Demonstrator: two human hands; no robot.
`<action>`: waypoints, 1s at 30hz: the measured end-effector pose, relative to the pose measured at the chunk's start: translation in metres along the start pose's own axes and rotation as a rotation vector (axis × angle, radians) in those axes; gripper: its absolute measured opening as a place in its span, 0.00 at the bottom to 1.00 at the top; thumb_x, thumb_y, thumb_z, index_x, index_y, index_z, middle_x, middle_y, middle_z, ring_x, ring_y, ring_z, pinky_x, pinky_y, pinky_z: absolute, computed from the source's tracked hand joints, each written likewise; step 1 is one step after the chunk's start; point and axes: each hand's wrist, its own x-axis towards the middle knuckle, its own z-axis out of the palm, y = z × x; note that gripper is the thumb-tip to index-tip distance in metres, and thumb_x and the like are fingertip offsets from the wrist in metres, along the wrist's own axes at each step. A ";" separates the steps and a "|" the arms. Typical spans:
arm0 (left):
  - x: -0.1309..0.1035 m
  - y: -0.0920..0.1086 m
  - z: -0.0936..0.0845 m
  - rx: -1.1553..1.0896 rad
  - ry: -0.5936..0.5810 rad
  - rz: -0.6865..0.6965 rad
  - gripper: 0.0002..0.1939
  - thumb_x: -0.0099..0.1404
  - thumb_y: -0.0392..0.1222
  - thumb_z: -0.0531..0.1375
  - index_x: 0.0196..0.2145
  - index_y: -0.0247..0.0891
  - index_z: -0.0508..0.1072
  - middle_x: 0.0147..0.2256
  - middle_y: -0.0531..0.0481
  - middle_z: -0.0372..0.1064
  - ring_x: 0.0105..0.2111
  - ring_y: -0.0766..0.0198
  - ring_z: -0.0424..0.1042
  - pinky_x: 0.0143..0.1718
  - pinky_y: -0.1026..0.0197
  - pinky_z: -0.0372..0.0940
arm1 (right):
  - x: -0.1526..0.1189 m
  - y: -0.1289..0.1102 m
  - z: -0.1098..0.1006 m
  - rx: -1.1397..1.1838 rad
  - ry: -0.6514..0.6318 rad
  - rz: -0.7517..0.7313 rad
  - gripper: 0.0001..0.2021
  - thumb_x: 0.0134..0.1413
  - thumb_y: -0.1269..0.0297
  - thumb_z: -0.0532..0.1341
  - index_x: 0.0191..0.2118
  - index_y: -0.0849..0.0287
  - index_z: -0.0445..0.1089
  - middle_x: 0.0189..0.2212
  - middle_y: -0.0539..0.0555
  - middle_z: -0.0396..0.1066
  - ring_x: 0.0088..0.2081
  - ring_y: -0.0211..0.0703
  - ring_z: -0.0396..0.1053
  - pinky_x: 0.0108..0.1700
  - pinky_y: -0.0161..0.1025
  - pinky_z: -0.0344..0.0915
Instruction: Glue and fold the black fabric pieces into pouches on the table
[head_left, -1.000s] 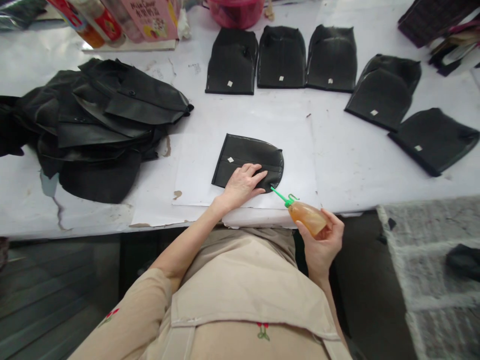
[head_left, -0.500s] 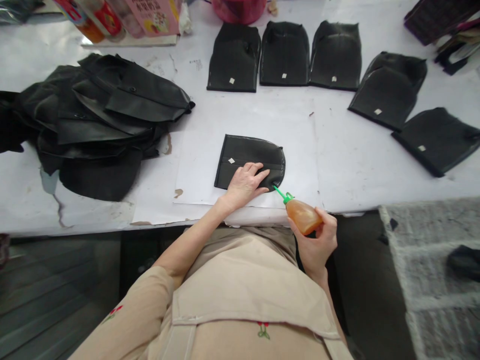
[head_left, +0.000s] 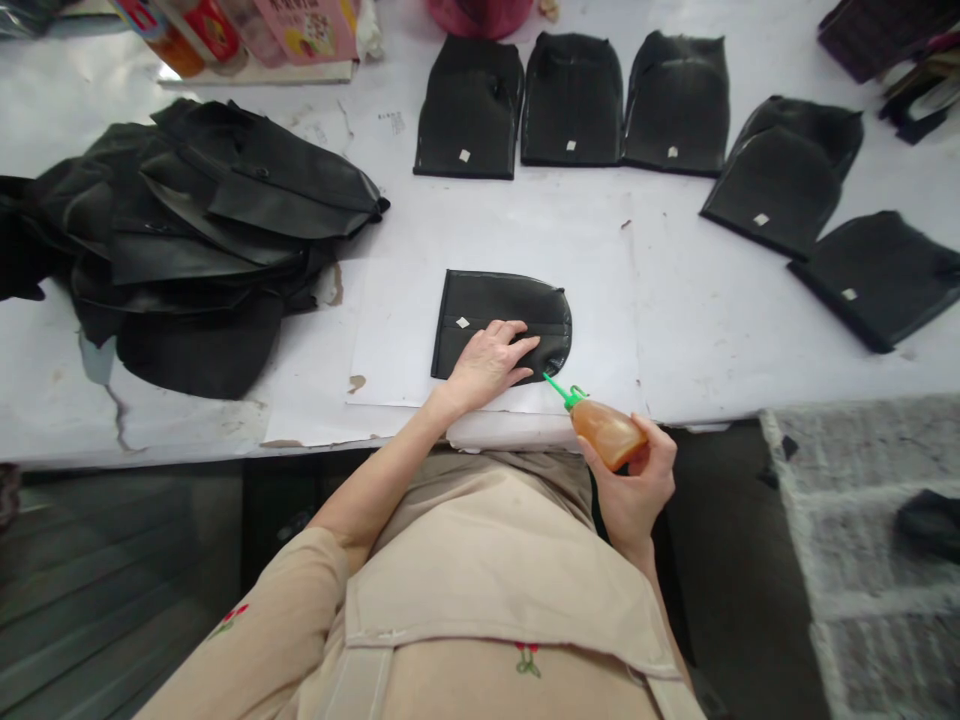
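Two hands are at work in my head view, and one black piece lies flat between me and the far row. This piece (head_left: 499, 295) is on a white sheet (head_left: 397, 340) near the front edge of the tabletop (head_left: 697, 340), its straight edge to the left and its rounded end to the right. A small white diamond (head_left: 463, 323) sits near the straight edge, and a glossy line runs along the curve.

My left hand (head_left: 491, 360) grips nothing; it rests on the piece, fingers spread, holding it down. My right hand (head_left: 637, 480) is closed around a squeeze bottle (head_left: 607, 433) of amber liquid. I see the bottle tilted, its green nozzle (head_left: 556, 386) pointing up and left to the curved rim, just beside my left fingers. I cannot tell whether the tip touches.

Beyond, five similar pieces (head_left: 571, 105) form an arc, three side by side and two slanting down to the right, each with its own white mark. On the left I have a heap (head_left: 187, 240) of loose black material. Behind it stand bottles (head_left: 214, 35) and a pink box (head_left: 315, 30); a pink tub (head_left: 480, 12) is at the top edge.
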 end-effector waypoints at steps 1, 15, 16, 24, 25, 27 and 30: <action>0.000 0.000 0.000 -0.002 0.004 -0.004 0.22 0.67 0.42 0.65 0.58 0.37 0.72 0.58 0.37 0.67 0.56 0.48 0.66 0.55 0.48 0.66 | 0.000 0.000 0.001 0.008 0.002 0.004 0.32 0.43 0.54 0.77 0.53 0.56 0.69 0.46 0.55 0.71 0.48 0.51 0.73 0.50 0.49 0.73; 0.004 0.010 0.004 0.009 0.050 -0.093 0.20 0.68 0.43 0.64 0.55 0.37 0.74 0.56 0.39 0.68 0.53 0.51 0.68 0.52 0.52 0.69 | -0.004 0.000 0.007 0.066 0.028 0.063 0.33 0.42 0.53 0.77 0.53 0.56 0.68 0.47 0.56 0.70 0.48 0.51 0.73 0.52 0.51 0.73; 0.005 0.009 0.003 -0.004 0.043 -0.100 0.19 0.68 0.43 0.64 0.55 0.37 0.74 0.56 0.39 0.68 0.53 0.51 0.68 0.51 0.52 0.69 | -0.004 0.000 0.007 0.067 0.028 0.066 0.33 0.42 0.53 0.77 0.53 0.56 0.68 0.47 0.56 0.70 0.48 0.52 0.73 0.51 0.51 0.73; 0.006 0.008 0.003 -0.028 0.054 -0.109 0.19 0.67 0.42 0.65 0.54 0.37 0.75 0.54 0.41 0.68 0.52 0.52 0.69 0.48 0.54 0.70 | -0.005 -0.007 0.008 0.039 -0.003 0.029 0.32 0.43 0.54 0.77 0.53 0.56 0.69 0.46 0.56 0.70 0.48 0.51 0.72 0.51 0.50 0.73; 0.006 0.008 0.003 -0.026 0.060 -0.109 0.19 0.67 0.42 0.65 0.54 0.37 0.75 0.54 0.41 0.68 0.52 0.52 0.69 0.48 0.54 0.70 | -0.005 -0.009 0.008 0.035 -0.005 0.033 0.32 0.43 0.54 0.76 0.53 0.56 0.69 0.46 0.56 0.70 0.48 0.51 0.72 0.51 0.50 0.73; 0.006 0.009 0.004 -0.025 0.065 -0.110 0.19 0.67 0.43 0.65 0.54 0.38 0.75 0.54 0.41 0.68 0.52 0.52 0.69 0.48 0.54 0.70 | -0.005 -0.010 0.009 0.028 -0.009 0.043 0.32 0.44 0.53 0.76 0.53 0.56 0.68 0.46 0.56 0.70 0.48 0.51 0.73 0.51 0.49 0.73; 0.006 0.008 0.005 -0.031 0.066 -0.115 0.19 0.67 0.43 0.65 0.54 0.37 0.75 0.54 0.41 0.68 0.51 0.52 0.69 0.48 0.54 0.70 | -0.004 -0.013 0.009 0.021 -0.012 0.034 0.32 0.44 0.53 0.76 0.54 0.55 0.69 0.46 0.56 0.71 0.47 0.50 0.73 0.50 0.48 0.73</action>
